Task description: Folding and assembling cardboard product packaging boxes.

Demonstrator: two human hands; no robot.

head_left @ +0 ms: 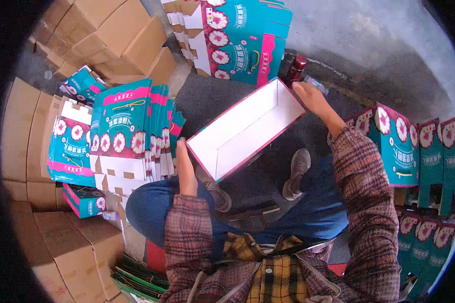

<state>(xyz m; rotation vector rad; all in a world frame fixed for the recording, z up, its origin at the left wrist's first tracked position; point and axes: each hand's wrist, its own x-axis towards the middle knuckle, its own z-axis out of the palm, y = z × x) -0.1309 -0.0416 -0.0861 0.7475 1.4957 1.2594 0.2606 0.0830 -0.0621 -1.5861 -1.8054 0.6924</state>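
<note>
An open-topped cardboard box (253,130) with a white inside and dark red outer edges is held up in front of me, tilted so that its right end lies farther away. Nothing shows inside it. My left hand (185,169) presses on its near left end with the fingers straight. At the far right end my right hand (316,103) grips the box by its corner, and some of the fingers are hidden. Just beyond that corner stands a dark red bottle (296,68).
Flat teal-and-pink printed cartons stand stacked on the left (119,126) and at the back (242,40). Folded printed boxes (397,146) line the right side. Brown cardboard boxes (111,45) pile up at the far left, with more brown boxes (71,247) at the near left.
</note>
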